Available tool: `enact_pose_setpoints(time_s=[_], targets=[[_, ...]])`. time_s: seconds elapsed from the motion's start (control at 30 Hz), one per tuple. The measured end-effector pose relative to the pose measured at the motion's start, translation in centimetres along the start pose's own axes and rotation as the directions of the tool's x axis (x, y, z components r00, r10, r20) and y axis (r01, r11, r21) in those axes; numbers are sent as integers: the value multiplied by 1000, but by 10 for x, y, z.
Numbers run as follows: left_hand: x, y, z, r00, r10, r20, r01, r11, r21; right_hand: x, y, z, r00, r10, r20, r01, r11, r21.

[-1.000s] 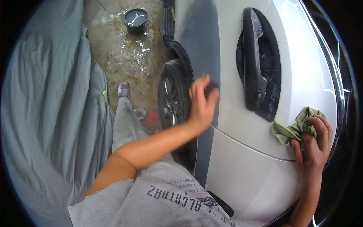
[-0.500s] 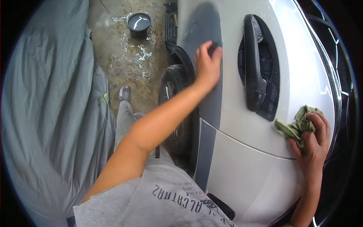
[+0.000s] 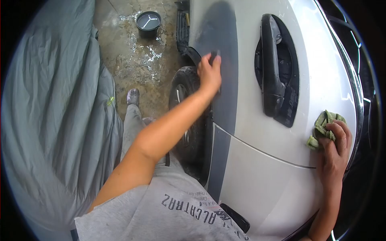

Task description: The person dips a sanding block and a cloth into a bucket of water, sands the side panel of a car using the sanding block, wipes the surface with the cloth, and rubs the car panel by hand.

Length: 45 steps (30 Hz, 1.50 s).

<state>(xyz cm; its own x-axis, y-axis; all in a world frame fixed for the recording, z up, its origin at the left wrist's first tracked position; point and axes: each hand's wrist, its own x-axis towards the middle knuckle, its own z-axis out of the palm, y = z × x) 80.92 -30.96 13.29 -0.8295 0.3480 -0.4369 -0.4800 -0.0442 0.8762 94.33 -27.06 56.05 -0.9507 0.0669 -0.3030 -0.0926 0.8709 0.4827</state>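
1. Over the dark grey band (image 3: 225,44) of the white car body (image 3: 269,172), the left hand (image 3: 210,75) is holding a small dark piece (image 3: 214,54). Its thumb and fingers are closing around this piece; the hand is looking a little blurred, so I cannot tell if the piece is touching the band.
2. Near the right edge of the car body, the right hand (image 3: 337,146) is gripping a crumpled green cloth (image 3: 326,119). Its fingers are bending over the cloth and keeping it against the white surface.
3. Between the two hands, but farther from the person, a black door handle (image 3: 269,68) is sitting in its dark recess.
4. Just beside the left forearm, a wheel (image 3: 181,90) is showing under the black arch.
5. On the wet floor (image 3: 120,60), a black bucket (image 3: 148,30) is standing upright, and its inside is reflecting white light.
6. At the left, a grey cover (image 3: 60,120) is hanging in long folds.
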Motion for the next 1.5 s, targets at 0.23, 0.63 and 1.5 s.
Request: enact_pose_setpoints(time_s=[0.23,0.63,1.5], targets=[[-115,-13,-19,992,121,40,-125,988,86,3,4,3,1000,14,-8,-14,1000,19],[-102,-21,-16,1000,13,-15,-11,994,112,3,8,5,1000,9,8,-9,1000,24],[-7,-1,-8,979,-198,-37,201,977,69,4,7,2,1000,29,10,-29,998,54]])
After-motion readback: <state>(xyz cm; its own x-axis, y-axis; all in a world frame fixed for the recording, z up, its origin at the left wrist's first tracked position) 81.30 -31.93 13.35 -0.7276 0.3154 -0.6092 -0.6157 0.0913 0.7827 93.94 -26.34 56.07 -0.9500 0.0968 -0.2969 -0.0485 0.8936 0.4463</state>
